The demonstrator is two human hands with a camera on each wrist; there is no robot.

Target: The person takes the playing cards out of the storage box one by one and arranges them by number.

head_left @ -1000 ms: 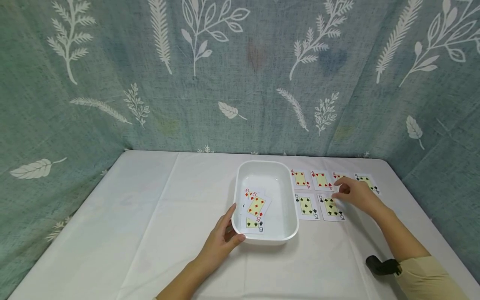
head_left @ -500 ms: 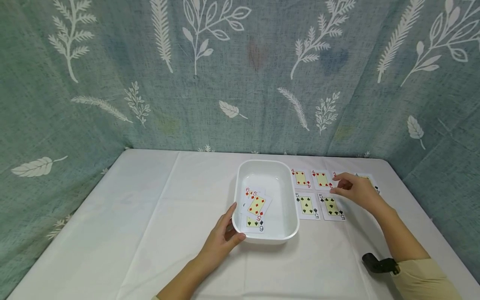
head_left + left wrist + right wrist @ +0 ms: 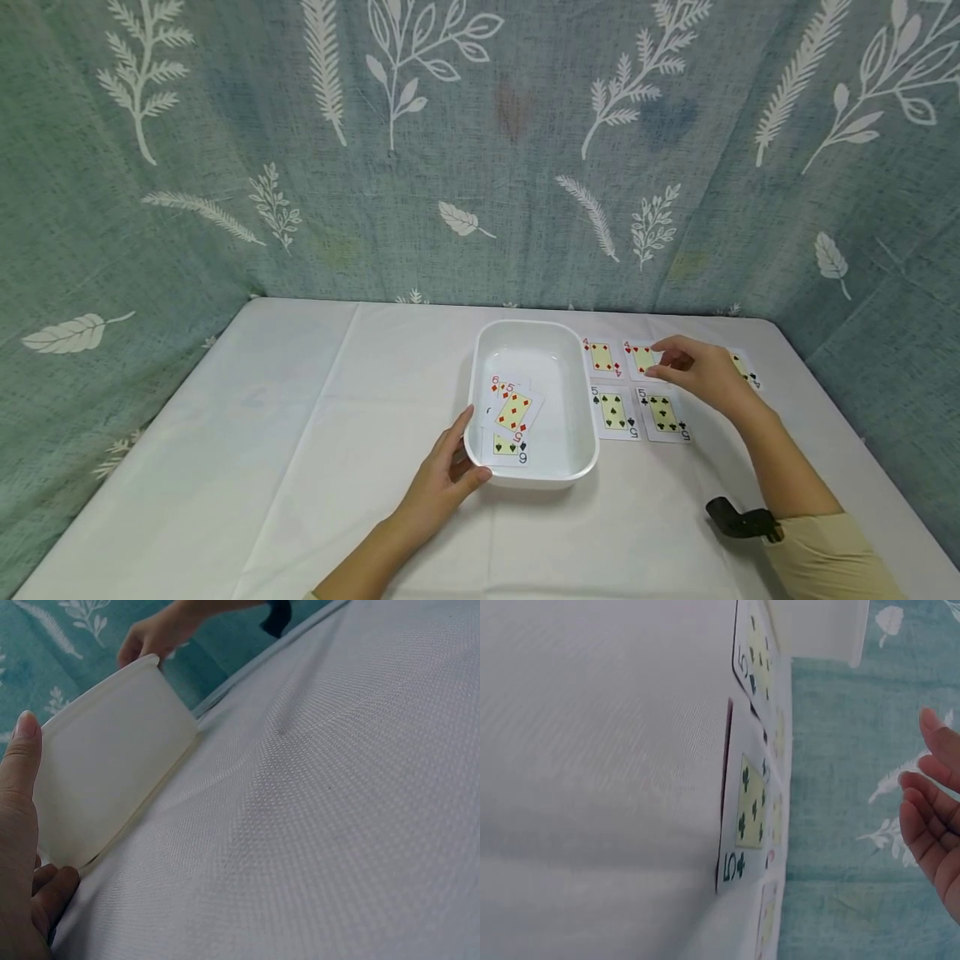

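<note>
A white tray (image 3: 558, 372) sits mid-table with several cards in it, a 5 of diamonds (image 3: 515, 411) on top. My left hand (image 3: 444, 479) grips the tray's near-left corner; its thumb (image 3: 20, 776) lies along the tray wall (image 3: 112, 772). To the tray's right are two rows of cards: the 4 of diamonds (image 3: 602, 357) and 4 of hearts (image 3: 641, 360) behind, the 5 of spades (image 3: 613, 412) and 5 of clubs (image 3: 662, 413) in front. My right hand (image 3: 697, 375) hovers over the back row, hiding a third 4. Its fingers (image 3: 934, 817) are loosely bent with no card visible between them.
A black 4 (image 3: 744, 368) peeks out beyond my right hand near the table's right edge. A white cloth (image 3: 300, 433) covers the table. Green leaf-print fabric (image 3: 480, 167) hangs close behind and at both sides. A black wrist mount (image 3: 738, 521) is on my right forearm.
My right hand has moved left along the back row, from the third 4 toward the 4 of hearts. My left hand and the tray have stayed put.
</note>
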